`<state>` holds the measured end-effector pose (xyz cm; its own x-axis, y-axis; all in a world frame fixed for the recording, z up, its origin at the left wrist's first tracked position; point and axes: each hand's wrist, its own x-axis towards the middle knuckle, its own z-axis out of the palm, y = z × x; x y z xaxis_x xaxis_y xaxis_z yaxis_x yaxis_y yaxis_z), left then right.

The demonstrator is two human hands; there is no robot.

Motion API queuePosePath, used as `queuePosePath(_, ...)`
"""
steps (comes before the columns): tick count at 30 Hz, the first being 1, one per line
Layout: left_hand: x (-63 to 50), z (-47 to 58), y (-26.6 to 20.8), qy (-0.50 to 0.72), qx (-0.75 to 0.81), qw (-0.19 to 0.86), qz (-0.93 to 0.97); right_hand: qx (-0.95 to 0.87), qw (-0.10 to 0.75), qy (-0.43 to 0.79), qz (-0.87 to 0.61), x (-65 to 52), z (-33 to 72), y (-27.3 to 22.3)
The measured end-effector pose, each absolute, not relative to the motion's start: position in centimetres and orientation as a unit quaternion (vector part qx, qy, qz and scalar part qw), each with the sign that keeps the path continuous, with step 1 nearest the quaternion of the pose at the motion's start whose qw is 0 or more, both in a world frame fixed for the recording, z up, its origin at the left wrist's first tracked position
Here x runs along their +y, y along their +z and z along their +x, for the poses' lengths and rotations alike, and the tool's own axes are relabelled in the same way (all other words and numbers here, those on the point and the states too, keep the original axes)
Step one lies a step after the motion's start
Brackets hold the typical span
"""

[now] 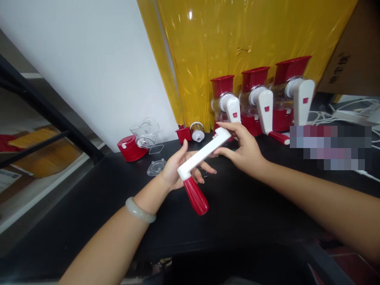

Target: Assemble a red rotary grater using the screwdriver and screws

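Note:
A white crank handle [204, 152] with a red grip [196, 196] is held aslant above the black table. My right hand [245, 146] is closed on its upper far end between thumb and fingers. My left hand [175, 168] is open under the crank's lower end, its thumb up and fingers spread; whether the palm touches the crank is hard to see. Beyond the left hand lie a clear plastic part [156, 167], a red base [130, 148] and a clear housing [147, 134]. Behind the hands are a small red piece [184, 135] and a metal grating drum [197, 132].
Three assembled red-and-white rotary graters [224, 85] stand in a row at the back right, before a yellow-wrapped surface [204, 47]. White cables [350, 114] and a cardboard box [344, 59] are at the right. A black-framed shelf [38, 146] stands at the left.

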<state>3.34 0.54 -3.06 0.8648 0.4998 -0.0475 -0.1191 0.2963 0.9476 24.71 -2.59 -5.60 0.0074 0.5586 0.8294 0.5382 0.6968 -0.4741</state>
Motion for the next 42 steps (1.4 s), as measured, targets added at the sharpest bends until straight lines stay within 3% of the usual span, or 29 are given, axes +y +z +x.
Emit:
queuePosePath(6,0.3,3.3,-3.4,0.129,0.145,0.82,0.538,-0.715,0.582,-0.005,-0.388,-2.8,24.3,-5.9)
queuePosePath(20,-0.4,3.7,-3.5,0.246,0.163,0.782,0.548,-0.718,0.551,0.028,-0.424,-2.1,24.1,-6.8)
queuePosePath(25,-0.7,4.5,-3.5,0.382,0.249,0.667,0.589,-0.702,0.538,0.066,-0.463,-1.8,23.8,-7.5)
queuePosePath(32,-0.6,4.9,-4.0,0.426,0.344,0.539,0.64,-0.845,0.287,0.03,-0.45,-2.4,23.5,-8.1)
queuePosePath(42,-1.2,4.1,-4.3,0.346,0.4,0.238,0.815,-0.851,0.26,0.002,-0.456,-2.3,23.5,-8.7)
